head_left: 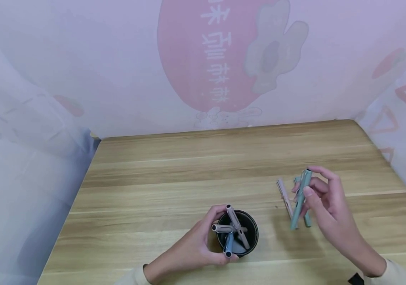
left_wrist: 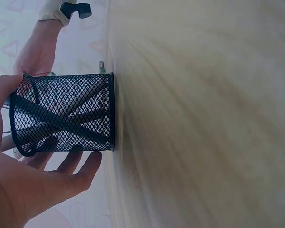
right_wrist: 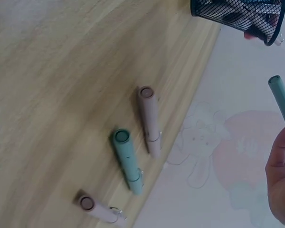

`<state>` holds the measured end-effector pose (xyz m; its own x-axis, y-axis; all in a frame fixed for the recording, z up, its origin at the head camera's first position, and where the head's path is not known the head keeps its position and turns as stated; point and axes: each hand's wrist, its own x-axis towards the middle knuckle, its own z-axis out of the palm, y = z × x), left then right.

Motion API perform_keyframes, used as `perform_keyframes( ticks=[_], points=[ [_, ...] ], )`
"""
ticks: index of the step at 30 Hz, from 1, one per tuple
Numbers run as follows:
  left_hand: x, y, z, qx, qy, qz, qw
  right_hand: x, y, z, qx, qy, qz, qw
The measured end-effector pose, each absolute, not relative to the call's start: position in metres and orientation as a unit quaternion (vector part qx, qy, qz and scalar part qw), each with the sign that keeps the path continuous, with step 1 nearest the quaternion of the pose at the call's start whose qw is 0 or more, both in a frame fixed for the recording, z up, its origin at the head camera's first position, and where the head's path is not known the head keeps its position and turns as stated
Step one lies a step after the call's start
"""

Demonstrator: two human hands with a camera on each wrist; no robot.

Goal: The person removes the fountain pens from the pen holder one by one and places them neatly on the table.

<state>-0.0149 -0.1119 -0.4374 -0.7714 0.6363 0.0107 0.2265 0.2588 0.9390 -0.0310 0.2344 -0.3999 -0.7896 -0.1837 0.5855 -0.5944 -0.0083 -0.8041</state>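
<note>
1. The green pen (head_left: 300,201) is above the right part of the tabletop (head_left: 135,190), tilted, with the thumb and fingers of the right hand (head_left: 332,215) pinching it. A loose or off-centre pinch could let it swing or slip.
2. The left hand (head_left: 201,239) has its fingers curled round the black mesh cup (head_left: 254,225), near and left of the pens on the wood. If that hold eased during a knock, the cup could tip, as the pens inside lean out past its rim.
3. Those pens, two greyish-pink ones and a blue pen (head_left: 229,244), cross at the mouth, one grey-pink pen (head_left: 221,228) jutting left. Another pen brought in there could jam against them or push one out.
4. Under and beside the right hand lie a second green pen (right_wrist: 128,164) and two pale pink pens; a low sweep of the knuckles could roll or scatter them, though their clips should limit rolling.
5. The tabletop is pale wood grain with darker streaks and looks smooth, so a brushed pen may slide.
6. Beyond its far edge hangs a pale backdrop (head_left: 117,79) with a large red shape, white characters and a grey cartoon figure; light printed cloth flanks the left and right sides.
</note>
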Motion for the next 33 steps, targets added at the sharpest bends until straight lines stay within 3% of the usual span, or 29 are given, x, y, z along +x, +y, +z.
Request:
perform_keyframes(
  ticks=[7,17,33],
  points=[
    [-0.015,-0.112,-0.439,0.285,0.766,0.545,0.189,-0.033,0.253,-0.401,0.214,-0.747,0.618,0.114],
    [-0.015,-0.113,-0.439,0.283,0.767,0.545,0.188,-0.047,0.282,-0.409,0.149,-0.825,0.534,0.114],
    [-0.016,-0.112,-0.439,0.284,0.762,0.547,0.199,-0.075,0.342,-0.428,0.110,-0.887,0.447,0.025]
  ],
)
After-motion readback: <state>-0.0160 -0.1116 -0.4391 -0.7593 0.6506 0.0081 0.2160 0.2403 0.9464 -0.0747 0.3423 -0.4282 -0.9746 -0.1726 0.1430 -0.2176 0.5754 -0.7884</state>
